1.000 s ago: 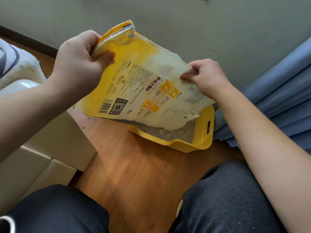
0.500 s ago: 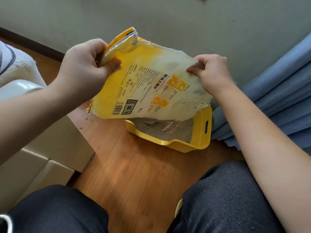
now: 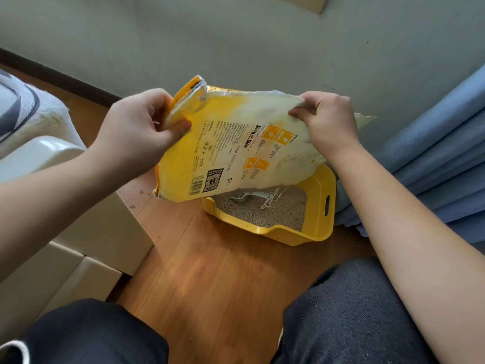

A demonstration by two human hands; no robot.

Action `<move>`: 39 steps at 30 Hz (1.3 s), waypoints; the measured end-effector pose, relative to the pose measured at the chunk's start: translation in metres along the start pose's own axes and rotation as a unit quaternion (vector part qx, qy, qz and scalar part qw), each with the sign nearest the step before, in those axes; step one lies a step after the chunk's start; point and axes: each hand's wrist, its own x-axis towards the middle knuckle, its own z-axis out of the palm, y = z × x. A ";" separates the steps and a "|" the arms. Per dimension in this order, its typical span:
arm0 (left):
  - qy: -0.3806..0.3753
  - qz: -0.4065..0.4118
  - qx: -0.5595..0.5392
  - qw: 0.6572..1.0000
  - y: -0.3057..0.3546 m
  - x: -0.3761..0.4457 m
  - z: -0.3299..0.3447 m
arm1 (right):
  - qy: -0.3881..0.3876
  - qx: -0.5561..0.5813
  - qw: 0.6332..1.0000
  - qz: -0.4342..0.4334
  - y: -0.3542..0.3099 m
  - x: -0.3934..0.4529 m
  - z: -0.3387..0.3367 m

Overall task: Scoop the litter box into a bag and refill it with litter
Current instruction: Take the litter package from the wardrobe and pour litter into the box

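- Two hands hold a yellow-and-white litter bag (image 3: 236, 151) in the air above the far part of the litter box (image 3: 319, 206), its printed face toward the camera and its ragged open edge hanging lowest.
- Left hand (image 3: 136, 135): fingers curled and pressed together, thumb on the near face, pinching the bunched yellow corner of the bag at its upper left.
- Right hand (image 3: 328, 122): fingers closed, pinching the pale upper edge of the bag at its upper right; the fingertips themselves are hidden behind the film.
- Litter box: a yellow tray standing on the wood floor (image 3: 210, 271), close to the blue curtain (image 3: 433, 158); grey litter (image 3: 252, 211) covers its bottom, and a pale scoop (image 3: 244, 197) lies on the litter under the bag's edge.
- Loose threads (image 3: 273, 203) dangle from the torn mouth down to the litter.
- Handling, as judged: the bag hangs flat and creased, so it appears nearly or wholly emptied and now light; the film is soft, limp and somewhat slick, with no stiffness of its own.
- Where to hold, as judged: the two upper corners, each gathered into a fold as here, give the surest purchase; a flat pinch on smooth film could slip during a shake.
- Refilling appears far along; how much litter remains inside cannot be told.
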 end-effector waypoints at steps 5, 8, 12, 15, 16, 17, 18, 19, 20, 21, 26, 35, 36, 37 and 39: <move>-0.041 -0.018 0.031 0.999 -0.005 0.002 -0.002 | -0.034 -0.020 0.998 -0.052 -0.006 0.000 0.002; -0.081 -0.013 0.062 0.995 -0.004 0.002 -0.002 | -0.048 -0.047 0.995 -0.069 -0.008 -0.001 0.004; -0.198 -0.019 0.093 0.976 -0.002 0.000 -0.006 | -0.066 -0.069 0.991 -0.089 -0.014 -0.003 0.005; -0.246 0.010 0.077 0.966 0.009 0.001 -0.011 | -0.085 -0.104 0.981 -0.137 -0.025 -0.006 0.010; -0.238 0.021 0.076 0.968 0.015 0.000 -0.011 | -0.088 -0.113 0.977 -0.157 -0.028 -0.007 0.012; -0.220 0.034 0.093 0.971 0.021 0.000 -0.010 | -0.089 -0.120 0.973 -0.178 -0.032 -0.008 0.015; -0.195 0.053 0.127 0.971 0.025 -0.001 -0.008 | -0.090 -0.125 0.968 -0.199 -0.035 -0.009 0.018; -0.170 0.075 0.169 0.968 0.028 -0.002 -0.004 | -0.090 -0.129 0.963 -0.218 -0.040 -0.011 0.021; -0.156 0.090 0.203 0.962 0.030 -0.003 0.000 | -0.089 -0.132 0.959 -0.236 -0.046 -0.014 0.024; -0.157 0.092 0.227 0.957 0.031 -0.003 0.004 | -0.085 -0.134 0.954 -0.255 -0.052 -0.017 0.027; -0.181 0.041 0.251 0.950 0.021 -0.004 0.021 | -0.055 -0.131 0.937 -0.320 -0.075 -0.025 0.037; -0.118 0.049 0.186 0.974 0.001 -0.008 0.018 | -0.104 -0.135 0.950 -0.262 -0.072 -0.013 0.041; -0.116 0.048 0.180 0.976 0.001 -0.008 0.018 | -0.109 -0.155 0.954 -0.233 -0.067 -0.009 0.035; -0.114 0.046 0.176 0.977 0.001 -0.007 0.017 | -0.106 -0.177 0.957 -0.204 -0.061 -0.006 0.028; -0.111 0.038 0.175 0.978 0.000 -0.006 0.016 | -0.085 -0.213 0.960 -0.160 -0.048 -0.001 0.016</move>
